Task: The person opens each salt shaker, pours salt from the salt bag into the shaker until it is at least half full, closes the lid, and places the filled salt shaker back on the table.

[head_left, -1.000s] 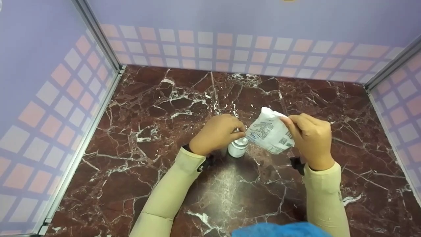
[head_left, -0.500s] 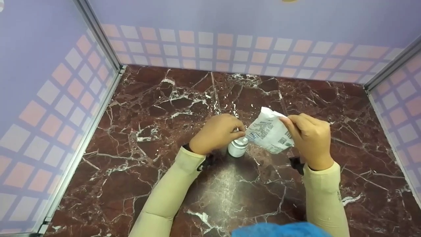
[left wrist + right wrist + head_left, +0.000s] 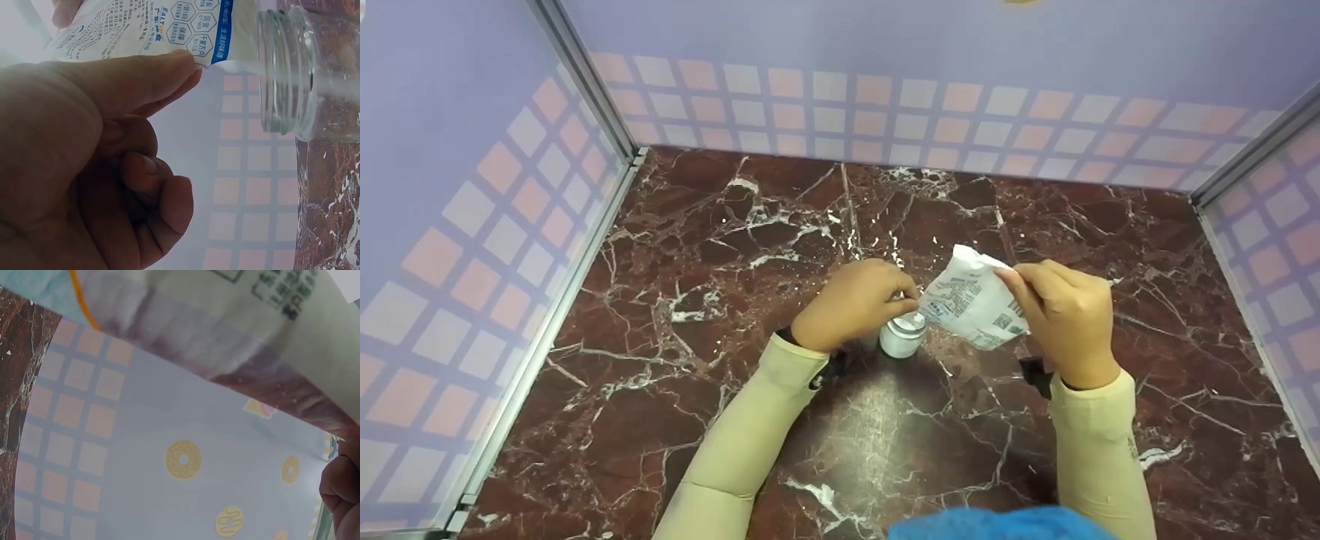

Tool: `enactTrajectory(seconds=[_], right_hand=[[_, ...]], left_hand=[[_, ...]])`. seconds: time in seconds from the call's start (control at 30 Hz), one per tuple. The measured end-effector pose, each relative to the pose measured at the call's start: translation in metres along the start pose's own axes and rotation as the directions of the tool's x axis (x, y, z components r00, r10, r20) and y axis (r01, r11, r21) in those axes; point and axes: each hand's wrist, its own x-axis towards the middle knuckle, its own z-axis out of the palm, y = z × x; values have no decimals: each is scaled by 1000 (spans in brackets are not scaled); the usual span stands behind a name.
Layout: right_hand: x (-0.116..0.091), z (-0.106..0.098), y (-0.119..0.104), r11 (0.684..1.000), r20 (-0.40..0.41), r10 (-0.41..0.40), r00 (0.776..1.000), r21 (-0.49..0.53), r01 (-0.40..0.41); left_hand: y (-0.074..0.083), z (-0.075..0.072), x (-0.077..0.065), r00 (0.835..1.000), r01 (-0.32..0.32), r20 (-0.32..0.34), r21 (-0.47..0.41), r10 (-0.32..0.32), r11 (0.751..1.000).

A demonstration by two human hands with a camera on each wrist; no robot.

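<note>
A white printed salt bag (image 3: 975, 300) hangs tilted over a small glass jar (image 3: 901, 341), its open corner at the jar's mouth. White salt (image 3: 239, 66) streams from that corner into the jar in the left wrist view. My left hand (image 3: 859, 304) pinches the bag's lower corner between thumb and index finger, the other fingers curled in below. Up at the raised end, my right hand (image 3: 1069, 319) grips the bag's edge. The jar stands upright on the table, its mouth partly hidden by my left fingers in the head view.
White grains and flakes (image 3: 895, 244) lie scattered on the dark red marbled table (image 3: 720, 420) behind the jar. Lilac panels with checkered squares (image 3: 915, 120) enclose the table at the back and both sides. Something blue (image 3: 997, 523) shows at the bottom edge.
My right hand and the bag's raised end have shifted very slightly left. My left hand and the jar have stayed in place.
</note>
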Motion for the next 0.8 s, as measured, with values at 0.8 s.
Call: enactTrajectory(seconds=[0.8], right_hand=[[1, 0, -4, 1000, 20, -13, 1000, 14, 12]], left_hand=[[-3, 0, -2, 1000, 20, -11, -35, -21, 999]])
